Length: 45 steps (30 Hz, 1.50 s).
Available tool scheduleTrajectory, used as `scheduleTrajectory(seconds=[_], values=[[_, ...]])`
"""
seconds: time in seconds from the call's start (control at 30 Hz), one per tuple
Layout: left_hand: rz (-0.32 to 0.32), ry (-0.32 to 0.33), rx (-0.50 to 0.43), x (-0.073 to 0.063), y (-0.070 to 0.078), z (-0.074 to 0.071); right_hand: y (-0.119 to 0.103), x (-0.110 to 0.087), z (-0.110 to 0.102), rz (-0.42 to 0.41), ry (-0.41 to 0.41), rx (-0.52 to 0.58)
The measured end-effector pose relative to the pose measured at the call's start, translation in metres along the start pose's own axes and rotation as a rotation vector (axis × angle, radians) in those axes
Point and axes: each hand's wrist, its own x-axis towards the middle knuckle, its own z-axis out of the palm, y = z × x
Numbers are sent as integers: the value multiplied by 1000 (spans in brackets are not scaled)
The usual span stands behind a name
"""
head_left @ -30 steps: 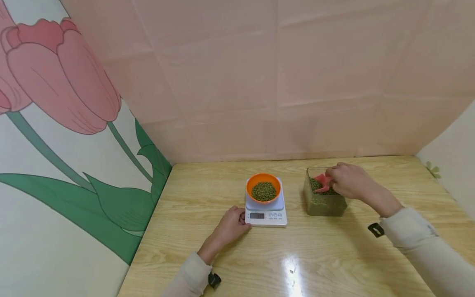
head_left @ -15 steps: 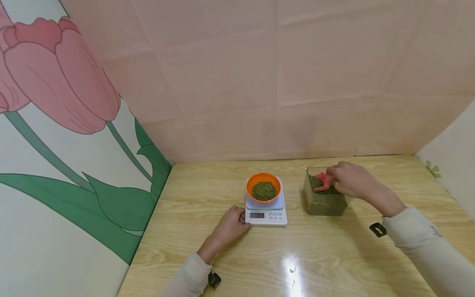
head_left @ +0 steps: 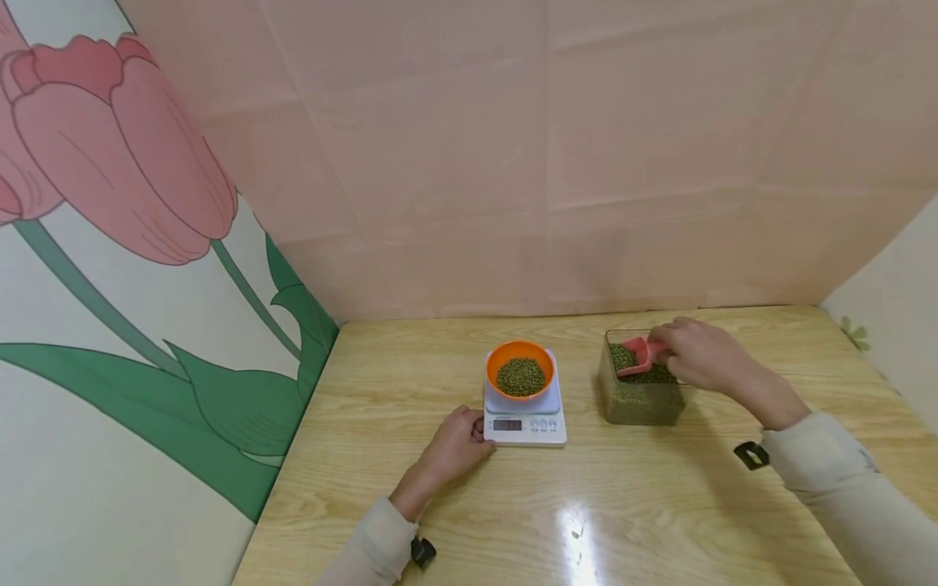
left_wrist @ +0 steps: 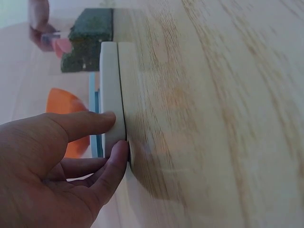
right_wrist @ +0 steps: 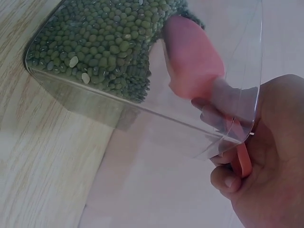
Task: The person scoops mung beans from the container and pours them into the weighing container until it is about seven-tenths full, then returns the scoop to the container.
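A white kitchen scale stands on the table with an orange bowl on its platform. Green mung beans cover the bowl's bottom. My left hand grips the scale's front left corner, thumb on the front edge and curled fingers at the side. On the right, a clear square container holds more mung beans. My right hand holds a pink scoop by its handle. The scoop's head is inside the container, at the beans; how full it is cannot be seen.
The wood-grain table meets a pink-covered wall at the back. A wall with painted tulips rises on the left, and a white wall on the right. The container's rim surrounds the scoop.
The right hand and the scoop have shifted slightly to the right within the container, and the scoop's tilt has changed a little. The left hand, scale and bowl have stayed put.
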Motion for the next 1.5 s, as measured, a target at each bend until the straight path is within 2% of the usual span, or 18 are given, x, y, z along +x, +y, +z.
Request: scheduleTrajectory(seconds=[0.33, 0.7, 1.2, 1.5], values=[[6, 8, 7, -1, 1, 1, 0, -4, -4, 12, 4, 22], [3, 7, 15, -1, 1, 0, 2, -11, -5, 74, 11, 67], [-9, -3, -3, -1, 2, 0, 11, -20, -1, 87, 78, 100], [10, 0, 8, 0, 2, 0, 14, -22, 2, 112, 91, 126]])
